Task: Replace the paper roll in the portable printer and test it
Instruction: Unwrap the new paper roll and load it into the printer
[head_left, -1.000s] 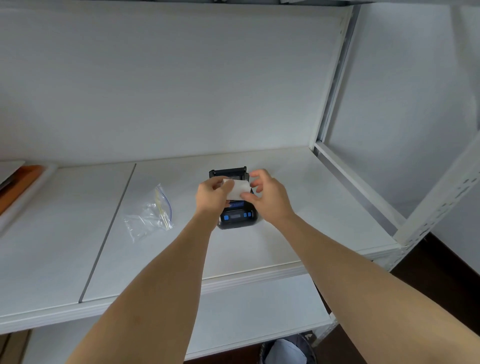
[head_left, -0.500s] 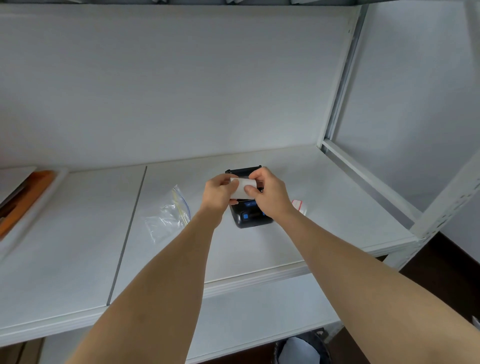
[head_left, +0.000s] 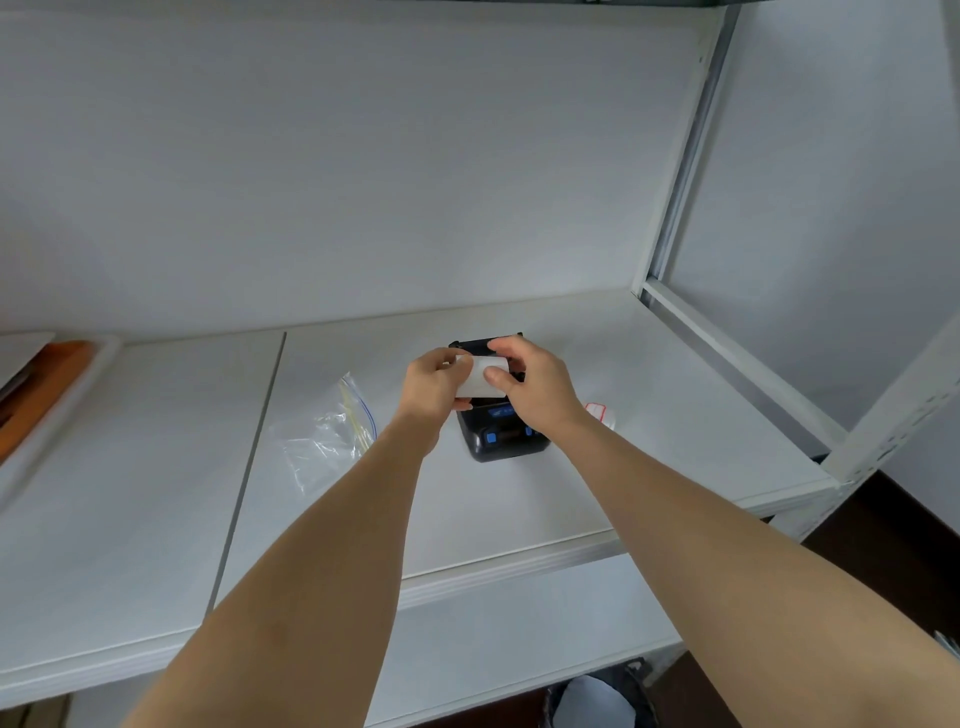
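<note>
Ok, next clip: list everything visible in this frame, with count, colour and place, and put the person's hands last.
small portable printer: one, black with blue buttons, on the white shelf, lid open at the back.
white paper roll: one, held above the printer.
clear plastic zip bag: one, transparent, left of the printer.
red-edged white label: one, on the shelf right of the printer, partly hidden.
orange flat object: one, far left, in a white tray.
white metal shelf: one, with a lower shelf beneath.
left hand: one, fingers pinch the roll's left end.
right hand: one, thumb and fingers hold the roll's right end.
</note>
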